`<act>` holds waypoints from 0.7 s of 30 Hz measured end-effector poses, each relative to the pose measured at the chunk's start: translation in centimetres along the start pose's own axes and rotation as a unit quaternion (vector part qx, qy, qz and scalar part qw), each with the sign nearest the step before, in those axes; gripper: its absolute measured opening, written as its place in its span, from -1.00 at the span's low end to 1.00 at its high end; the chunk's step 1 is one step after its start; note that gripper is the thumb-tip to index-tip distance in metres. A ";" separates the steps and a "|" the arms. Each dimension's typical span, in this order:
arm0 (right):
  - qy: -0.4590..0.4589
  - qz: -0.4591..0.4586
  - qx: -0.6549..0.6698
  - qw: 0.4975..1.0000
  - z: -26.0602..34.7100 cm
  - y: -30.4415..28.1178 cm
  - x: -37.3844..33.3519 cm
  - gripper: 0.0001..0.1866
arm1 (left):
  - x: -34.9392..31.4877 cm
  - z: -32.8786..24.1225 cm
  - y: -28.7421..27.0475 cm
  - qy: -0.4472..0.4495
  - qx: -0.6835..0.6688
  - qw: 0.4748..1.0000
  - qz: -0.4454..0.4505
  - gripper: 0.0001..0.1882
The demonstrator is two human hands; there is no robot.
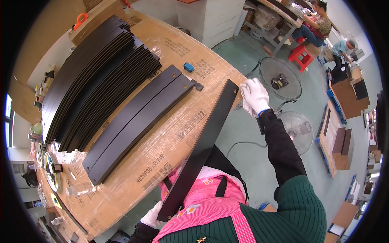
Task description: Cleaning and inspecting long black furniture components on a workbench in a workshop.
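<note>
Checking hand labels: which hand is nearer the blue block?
Right. The right hand is beside the upper end of the held panel, right of the blue block; the left hand is far below, at the panel's lower end.

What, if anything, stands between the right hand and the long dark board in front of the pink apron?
Nothing visible does. The right hand is close beside the upper end of the board; whether they touch is unclear. The left hand is at its lower end.
</note>
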State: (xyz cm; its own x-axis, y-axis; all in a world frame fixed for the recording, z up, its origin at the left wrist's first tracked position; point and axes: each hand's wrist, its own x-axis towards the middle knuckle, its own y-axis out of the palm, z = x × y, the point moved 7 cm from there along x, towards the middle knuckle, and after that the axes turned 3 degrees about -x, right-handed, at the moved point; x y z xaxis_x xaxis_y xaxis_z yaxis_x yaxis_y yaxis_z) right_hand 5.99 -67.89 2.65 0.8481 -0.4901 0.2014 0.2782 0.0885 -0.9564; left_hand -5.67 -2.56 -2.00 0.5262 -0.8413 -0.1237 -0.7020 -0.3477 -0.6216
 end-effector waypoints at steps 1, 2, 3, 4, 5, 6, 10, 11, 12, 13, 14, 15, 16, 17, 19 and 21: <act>0.002 -0.036 0.024 0.999 0.6 -0.6 0.9 -0.79 | 0.1 0.1 -0.1 -0.010 -0.014 1.000 -0.010 -0.19; -0.047 -0.024 0.037 0.998 1.7 -0.3 1.6 -0.77 | 0.2 -0.4 -0.3 -0.022 -0.028 0.999 -0.019 -0.28; -0.064 -0.014 0.014 0.998 2.5 0.6 1.9 -0.77 | 0.6 -0.8 -0.4 -0.031 -0.039 0.999 -0.021 -0.30; -0.080 -0.003 -0.008 0.997 3.4 1.4 2.0 -0.77 | 1.0 -1.1 -0.5 -0.054 -0.063 0.996 -0.012 -0.32; -0.039 0.024 0.020 0.999 3.1 2.5 2.2 -0.76 | 1.3 -1.4 -0.6 -0.091 -0.098 0.991 -0.007 -0.34; -0.042 0.024 0.022 0.999 3.2 2.7 2.3 -0.76 | 2.0 -1.7 -0.5 -0.152 -0.161 0.975 -0.003 -0.36; -0.059 0.039 0.016 0.997 2.5 2.3 2.2 -0.73 | 4.3 -4.2 0.3 -0.401 -0.533 0.743 -0.045 -0.42; -0.086 0.048 -0.009 0.995 2.5 2.2 2.3 -0.73 | 4.7 -5.1 0.3 -0.429 -0.590 0.682 -0.059 -0.43; -0.112 0.057 -0.035 0.991 2.2 2.3 2.3 -0.73 | 5.1 -5.1 0.0 -0.427 -0.591 0.682 -0.060 -0.43; -0.134 0.054 -0.058 0.988 1.7 1.9 2.3 -0.73 | 4.7 -4.8 0.6 -0.479 -0.652 0.581 -0.091 -0.44; -0.141 0.053 -0.071 0.986 1.6 1.0 2.4 -0.73 | 3.9 -4.8 1.3 -0.522 -0.702 0.468 -0.124 -0.44; -0.130 0.086 -0.115 0.981 0.6 0.5 2.4 -0.73 | 3.1 -3.7 2.0 -0.519 -0.706 0.465 -0.126 -0.44; -0.119 0.118 -0.159 0.973 -0.4 0.1 2.5 -0.72 | 2.0 -1.6 3.2 -0.506 -0.714 0.474 -0.101 -0.46; -0.086 0.137 -0.192 0.968 -1.4 -0.7 3.0 -0.71 | 1.4 0.3 4.2 -0.492 -0.720 0.483 -0.073 -0.47; -0.077 0.099 -0.130 0.984 1.0 -2.2 2.9 -0.71 | 0.5 2.8 5.8 -0.492 -0.743 0.451 -0.051 -0.49; -0.050 0.103 -0.031 0.993 6.6 -3.3 0.8 -0.69 | 2.2 -0.4 4.1 -0.488 -0.736 0.464 -0.070 -0.52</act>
State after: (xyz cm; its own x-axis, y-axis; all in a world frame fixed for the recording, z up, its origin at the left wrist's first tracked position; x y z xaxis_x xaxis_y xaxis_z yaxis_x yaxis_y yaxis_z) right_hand 8.72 -62.87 7.37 0.9252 -0.3790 0.0180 0.0693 0.1223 -0.9901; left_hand -7.60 -6.06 -4.50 0.0784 -0.4295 -0.8996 0.1814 -0.8812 0.4365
